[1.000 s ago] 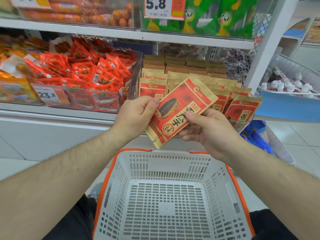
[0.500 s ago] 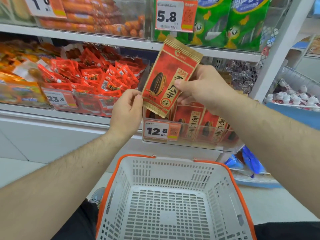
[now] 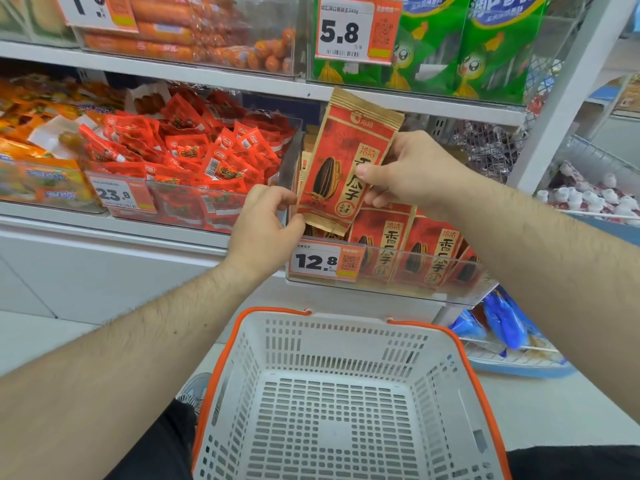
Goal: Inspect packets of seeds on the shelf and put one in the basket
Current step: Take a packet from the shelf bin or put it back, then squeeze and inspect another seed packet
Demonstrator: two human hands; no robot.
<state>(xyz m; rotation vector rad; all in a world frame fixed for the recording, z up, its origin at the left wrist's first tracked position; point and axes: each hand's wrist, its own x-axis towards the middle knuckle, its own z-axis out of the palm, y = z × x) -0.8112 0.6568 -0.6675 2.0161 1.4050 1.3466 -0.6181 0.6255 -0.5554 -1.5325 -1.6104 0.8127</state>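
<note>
Both hands raised, fingers pinching.

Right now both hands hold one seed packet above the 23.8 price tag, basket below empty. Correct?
Not quite. In the head view the seed packet, held by the left hand and right hand, is above the 12.8 price tag, not 23.8. The basket below is empty.

A self-service grocery shop, seen at a snack aisle. White shelving carries clear plastic bins filled with packaged goods: red sachets, orange sausages, green bags and red seed packets. Printed price tags with barcodes and QR codes front the bins, reading 5.8, 23.8 and 12.8. A white shopping basket with an orange rim sits below the shelf, over a pale tiled floor.
</note>
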